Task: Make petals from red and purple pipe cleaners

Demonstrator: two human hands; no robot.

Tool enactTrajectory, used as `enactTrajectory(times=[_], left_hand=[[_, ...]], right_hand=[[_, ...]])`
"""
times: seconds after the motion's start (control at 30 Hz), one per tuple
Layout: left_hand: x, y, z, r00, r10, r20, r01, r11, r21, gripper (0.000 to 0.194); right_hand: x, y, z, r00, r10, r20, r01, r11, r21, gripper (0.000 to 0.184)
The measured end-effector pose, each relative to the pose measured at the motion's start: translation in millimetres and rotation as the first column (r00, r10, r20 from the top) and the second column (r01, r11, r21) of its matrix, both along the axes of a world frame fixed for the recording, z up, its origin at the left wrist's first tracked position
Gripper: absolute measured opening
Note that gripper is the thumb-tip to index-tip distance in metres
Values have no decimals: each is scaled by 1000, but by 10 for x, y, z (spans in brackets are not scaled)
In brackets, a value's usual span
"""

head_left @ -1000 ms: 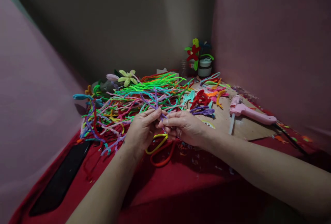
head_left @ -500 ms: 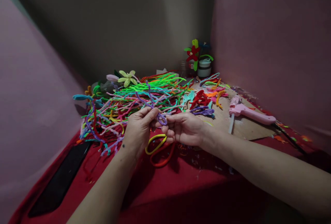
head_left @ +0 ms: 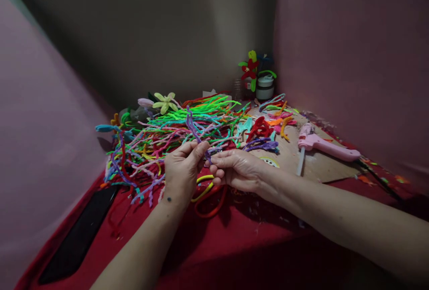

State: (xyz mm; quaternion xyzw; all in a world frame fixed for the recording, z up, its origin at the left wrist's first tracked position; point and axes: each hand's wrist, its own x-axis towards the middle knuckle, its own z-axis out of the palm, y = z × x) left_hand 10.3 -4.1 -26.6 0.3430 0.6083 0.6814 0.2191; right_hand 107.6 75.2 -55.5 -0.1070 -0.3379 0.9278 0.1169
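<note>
Between my two hands is a purple pipe cleaner [head_left: 191, 124], its stems rising up and to the left. My left hand [head_left: 184, 167] is closed on it, thumb against the index finger. My right hand [head_left: 237, 169] pinches its lower end from the other side, and the fingertips partly hide that bent end. Just below my hands, scissors with yellow and red handle loops [head_left: 210, 203] rest on the red cloth; their blades are hidden. Behind my hands spreads a heap of colourful pipe cleaners [head_left: 204, 107].
A pink glue gun [head_left: 330, 147] lies on a board [head_left: 288, 169] at the right, its cord trailing off. Bent purple pieces [head_left: 263, 145] and red pieces [head_left: 259, 129] lie near it. A black flat object [head_left: 78, 236] lies at the left. Pipe-cleaner flowers [head_left: 250, 69] stand at the back.
The purple stems have come closer together and stand more upright. The loop at the lower end is now mostly covered by my right fingertips. A round yellow-rimmed piece now shows beside my right wrist.
</note>
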Motion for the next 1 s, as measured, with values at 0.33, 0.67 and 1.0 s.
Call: enactTrajectory(times=[0.33, 0.67, 1.0], left_hand=[[-161, -14, -4, 964, -264, -17, 262, 963, -65, 10], [-87, -9, -17, 985, -167, -49, 158, 976, -147, 16], [-40, -12, -83, 819, 90, -566, -149, 987, -59, 17]], right_hand=[[14, 56, 16, 999, -16, -45, 16, 1000, 3, 6], [49, 82, 45, 993, 113, 43, -107, 988, -112, 20], [3, 65, -7, 999, -49, 3, 44, 934, 353, 12]])
